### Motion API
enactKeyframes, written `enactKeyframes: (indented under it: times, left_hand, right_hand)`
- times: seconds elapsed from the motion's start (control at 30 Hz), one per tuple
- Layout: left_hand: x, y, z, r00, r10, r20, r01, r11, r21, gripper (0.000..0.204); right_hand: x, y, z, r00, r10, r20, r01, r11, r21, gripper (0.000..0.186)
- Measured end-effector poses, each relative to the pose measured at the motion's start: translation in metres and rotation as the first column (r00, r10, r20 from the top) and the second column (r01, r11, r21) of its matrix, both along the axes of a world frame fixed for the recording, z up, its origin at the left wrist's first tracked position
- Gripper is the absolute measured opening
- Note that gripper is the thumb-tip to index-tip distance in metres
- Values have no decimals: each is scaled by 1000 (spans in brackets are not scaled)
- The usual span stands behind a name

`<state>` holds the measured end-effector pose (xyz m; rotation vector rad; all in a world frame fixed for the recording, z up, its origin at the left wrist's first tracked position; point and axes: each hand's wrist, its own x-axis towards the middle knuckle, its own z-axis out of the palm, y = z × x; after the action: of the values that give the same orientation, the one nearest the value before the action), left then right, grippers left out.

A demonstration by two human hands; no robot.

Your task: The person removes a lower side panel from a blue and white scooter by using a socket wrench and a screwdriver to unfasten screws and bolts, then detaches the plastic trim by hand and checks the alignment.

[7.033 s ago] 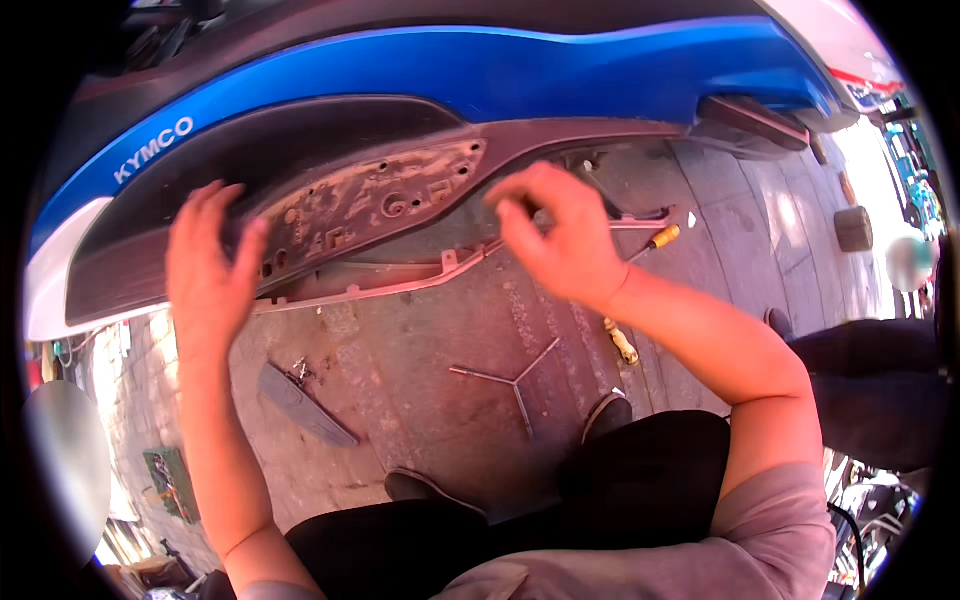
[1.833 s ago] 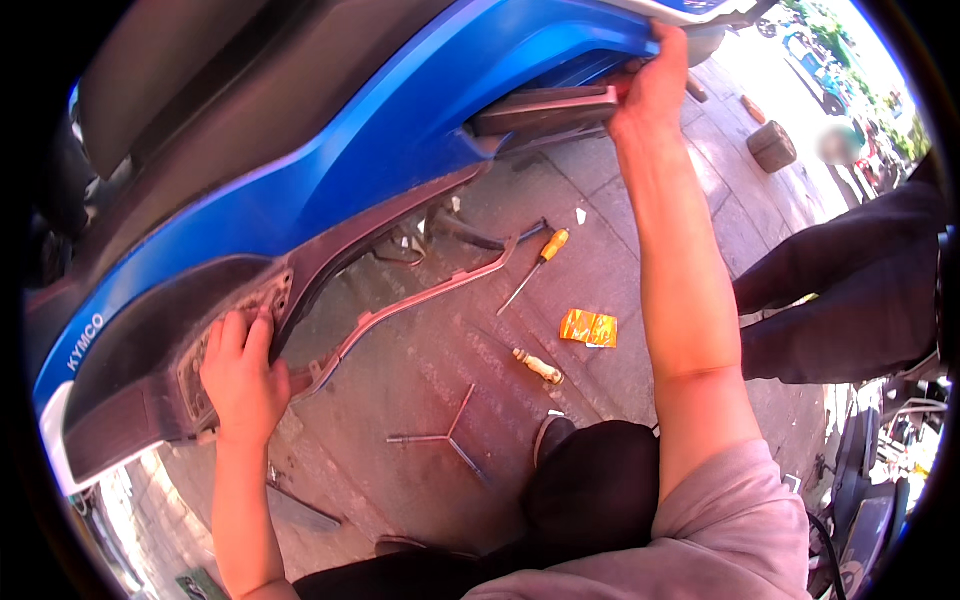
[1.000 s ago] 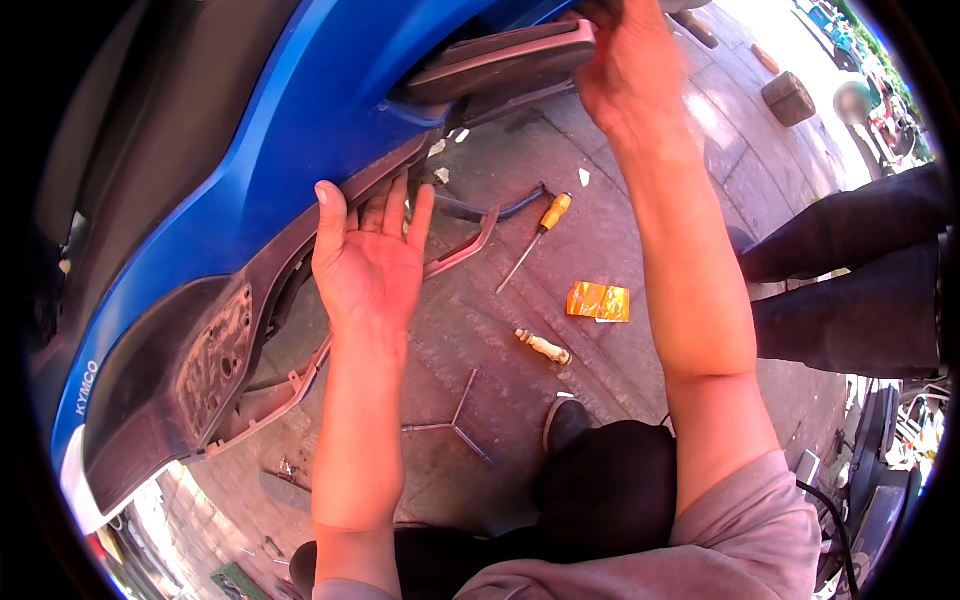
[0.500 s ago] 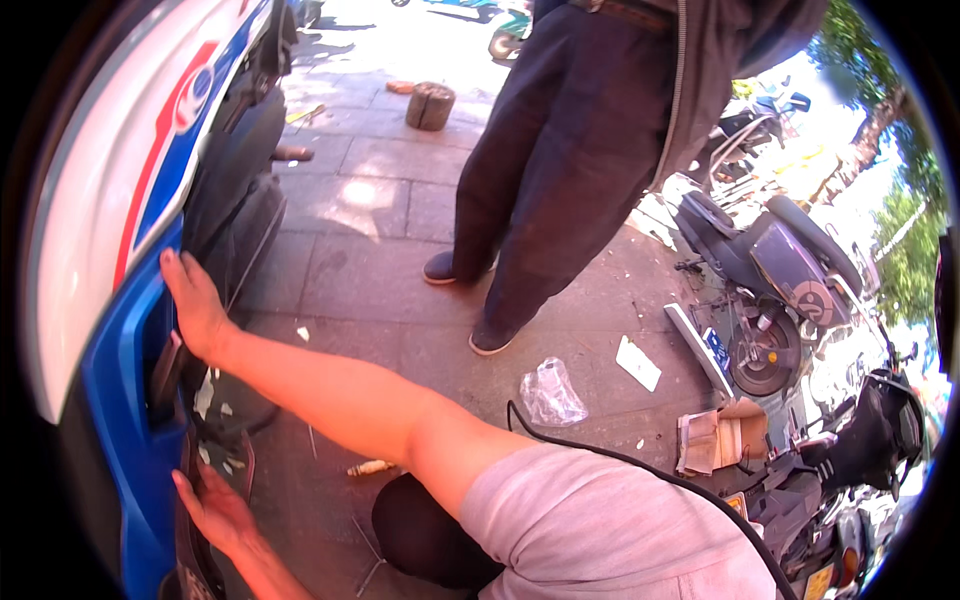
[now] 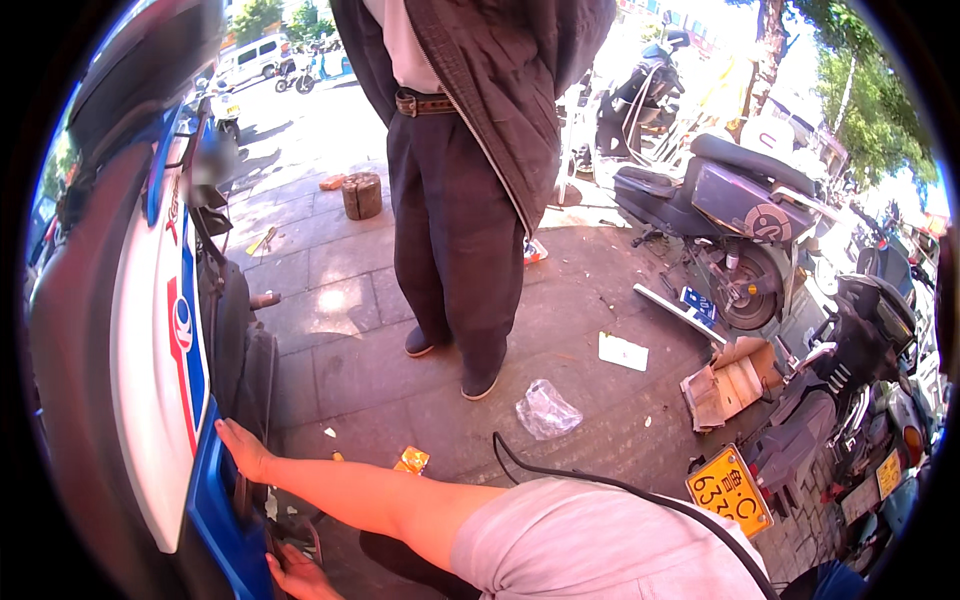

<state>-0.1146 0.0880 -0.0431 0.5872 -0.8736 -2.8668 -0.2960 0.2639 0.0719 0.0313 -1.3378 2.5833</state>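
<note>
Blue lower panel (image 5: 215,505) of scooter (image 5: 150,340), at pavement's left edge, under white bodywork. Right hand (image 5: 243,450): flat, fingers pressed together against panel's edge, holding nothing. Left hand (image 5: 298,578): bottom edge of view, below panel, mostly cut off; cannot tell grip, poss. supporting underside. Bystander (image 5: 460,190) stands close behind on paving; plastic bag (image 5: 546,410) & orange scrap (image 5: 411,461) lie nearby. Risk: panel could slip or crack if pressed unevenly w/ one hand unseen; bystander's feet could crowd the work
</note>
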Motion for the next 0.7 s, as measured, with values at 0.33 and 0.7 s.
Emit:
enactKeyframes:
  times: [0.33, 0.7]
  left_hand:
    - [11, 4, 39, 987, -52, 154, 49, 999, 21, 51]
    - [25, -8, 35, 984, -171, 57, 151, 954, 260, 46]
  right_hand:
    - [5, 9, 11, 996, -36, 86, -3, 909, 416, 78]
    - [11, 13, 10, 990, -119, 75, 66, 864, 499, 70]
